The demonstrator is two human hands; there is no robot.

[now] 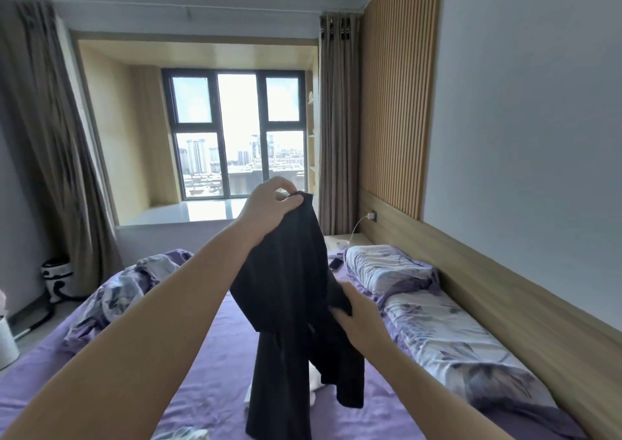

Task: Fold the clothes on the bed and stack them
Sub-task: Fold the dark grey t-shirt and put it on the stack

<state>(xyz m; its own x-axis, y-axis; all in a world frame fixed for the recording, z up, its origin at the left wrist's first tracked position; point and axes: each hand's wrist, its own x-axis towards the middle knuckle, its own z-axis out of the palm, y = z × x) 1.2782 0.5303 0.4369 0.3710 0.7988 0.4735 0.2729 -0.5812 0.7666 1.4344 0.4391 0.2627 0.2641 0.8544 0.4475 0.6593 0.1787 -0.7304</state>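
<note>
A black garment (pixel 289 305) hangs in the air above the purple bed (pixel 208 365). My left hand (pixel 269 204) pinches its top edge, raised high in front of the window. Lower and to the right, my right hand (pixel 356 318) grips a fold at the garment's side. Its loose ends dangle down over the sheet. A bit of white cloth (pixel 314 384) shows on the bed behind the hanging fabric, mostly hidden. Another pale patterned piece (pixel 188 434) peeks in at the bottom edge.
A crumpled floral duvet (pixel 128 288) lies at the bed's left. Floral pillows (pixel 437 325) line the wooden headboard (pixel 505 298) on the right. A phone (pixel 335 263) lies near the far pillow, with a charger cable above. A white bin (pixel 6 342) stands on the floor left.
</note>
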